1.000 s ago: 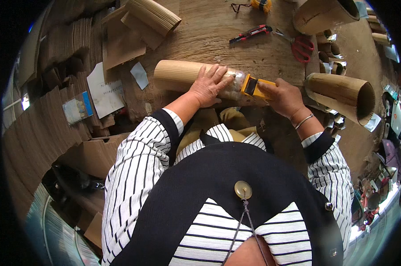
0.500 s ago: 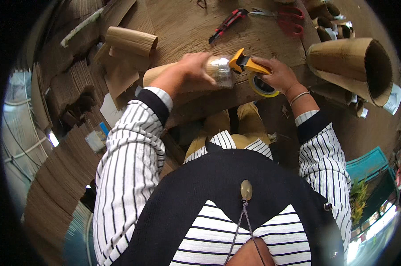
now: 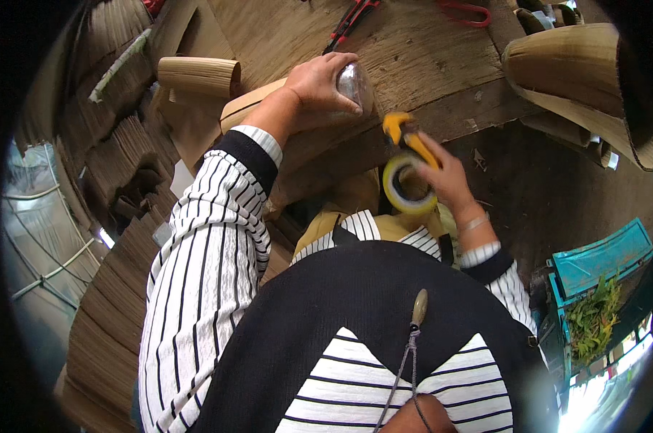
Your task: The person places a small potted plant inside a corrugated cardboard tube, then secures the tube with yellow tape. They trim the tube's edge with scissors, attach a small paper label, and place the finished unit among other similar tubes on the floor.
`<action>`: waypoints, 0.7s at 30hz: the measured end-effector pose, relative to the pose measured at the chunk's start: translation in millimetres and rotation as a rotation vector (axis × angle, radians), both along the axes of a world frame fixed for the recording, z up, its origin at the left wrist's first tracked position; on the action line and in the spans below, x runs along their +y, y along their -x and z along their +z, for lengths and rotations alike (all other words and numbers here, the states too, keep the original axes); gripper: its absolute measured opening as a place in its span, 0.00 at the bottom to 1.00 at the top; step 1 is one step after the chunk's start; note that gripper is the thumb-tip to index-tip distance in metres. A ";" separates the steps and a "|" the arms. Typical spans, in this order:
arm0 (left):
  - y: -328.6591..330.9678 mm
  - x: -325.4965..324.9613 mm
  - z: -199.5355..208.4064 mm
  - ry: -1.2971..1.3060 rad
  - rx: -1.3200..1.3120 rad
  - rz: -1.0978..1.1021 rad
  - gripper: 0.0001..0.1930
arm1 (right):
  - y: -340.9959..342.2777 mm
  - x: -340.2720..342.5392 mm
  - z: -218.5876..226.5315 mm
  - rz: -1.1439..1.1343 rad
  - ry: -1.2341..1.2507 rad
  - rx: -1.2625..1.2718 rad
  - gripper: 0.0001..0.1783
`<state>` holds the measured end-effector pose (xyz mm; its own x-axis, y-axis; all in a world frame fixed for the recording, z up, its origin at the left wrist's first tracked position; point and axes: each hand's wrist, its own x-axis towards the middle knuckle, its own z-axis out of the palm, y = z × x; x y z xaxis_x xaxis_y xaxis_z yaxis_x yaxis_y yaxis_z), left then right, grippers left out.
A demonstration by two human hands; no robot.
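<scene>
Tape dispenser (image 3: 417, 147) drawn back, clamped in right grip (image 3: 449, 175), left grip (image 3: 316, 82) clasping cardboard tube (image 3: 251, 99)

Shows a tan cardboard tube (image 3: 253, 100) slanting across the near part of the wooden table (image 3: 427, 61), banded at its right end with shiny clear tape (image 3: 352, 84). Shows, apart to the right, a blurred yellow tape dispenser (image 3: 398, 130), tilted, with a yellow-rimmed tape roll (image 3: 389, 185).

Cardboard tube (image 3: 258, 99) matt; clear tape (image 3: 351, 83) glossy plastic; tape dispenser (image 3: 416, 146) plastic-looking; tabletop (image 3: 427, 65) rough, grained wood.
</scene>
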<state>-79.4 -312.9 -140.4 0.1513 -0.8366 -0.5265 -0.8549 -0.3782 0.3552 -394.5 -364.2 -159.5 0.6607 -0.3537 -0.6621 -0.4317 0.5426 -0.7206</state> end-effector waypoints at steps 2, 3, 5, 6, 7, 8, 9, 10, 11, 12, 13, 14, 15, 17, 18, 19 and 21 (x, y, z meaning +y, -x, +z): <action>3.5 0.2 -6.7 0.002 0.017 0.001 0.48 | 45.9 19.8 7.5 0.078 0.110 -0.023 0.32; 5.9 -1.9 -4.8 -0.003 0.014 0.007 0.48 | 59.1 27.0 17.8 0.083 0.099 -0.003 0.32; 5.9 -3.5 -6.1 0.002 0.014 0.009 0.48 | 65.2 34.5 34.7 0.105 0.074 0.039 0.34; 6.6 -2.7 -8.0 0.014 0.012 0.018 0.48 | 55.1 31.9 34.0 0.210 0.083 0.048 0.34; 7.6 0.1 -8.7 0.026 0.008 0.032 0.48 | 37.6 27.4 28.2 0.321 0.093 0.054 0.34; 9.6 1.3 -8.4 0.037 -0.002 0.032 0.48 | 16.8 23.4 21.8 0.426 0.104 0.070 0.35; 14.1 -0.5 -6.2 0.050 -0.016 0.023 0.47 | -7.6 25.2 1.0 0.505 0.131 0.049 0.34; 18.1 -2.9 -3.3 0.067 -0.028 0.014 0.47 | -37.3 24.6 -25.5 0.585 0.161 0.032 0.33; 22.5 0.9 1.3 0.153 -0.039 -0.018 0.47 | -75.5 18.7 -45.9 0.750 0.258 0.121 0.31; 28.6 5.8 -2.1 0.220 -0.066 -0.009 0.48 | -102.5 13.6 -62.0 0.925 0.361 0.202 0.30; 35.2 13.2 -9.7 0.327 -0.113 -0.008 0.49 | -100.2 28.6 -89.5 0.899 0.468 0.156 0.29; 42.8 22.3 -15.1 0.430 -0.156 -0.004 0.50 | -88.5 53.4 -130.5 0.876 0.569 0.111 0.27; 49.2 35.8 -14.3 0.453 -0.163 -0.014 0.52 | -92.8 51.5 -98.3 0.918 0.604 0.002 0.25; 55.2 56.0 -3.4 0.414 -0.048 0.015 0.52 | -91.3 51.3 -37.6 1.046 0.612 0.066 0.24; 56.7 59.0 1.0 0.335 0.027 0.052 0.53 | -83.1 46.8 -20.7 1.151 0.593 0.234 0.25; 53.9 69.9 3.3 0.267 0.030 0.104 0.53 | -80.7 42.3 5.7 1.204 0.571 0.184 0.26; 54.4 93.7 4.0 0.065 0.044 0.176 0.56 | -54.8 36.9 33.9 1.147 0.614 -0.007 0.29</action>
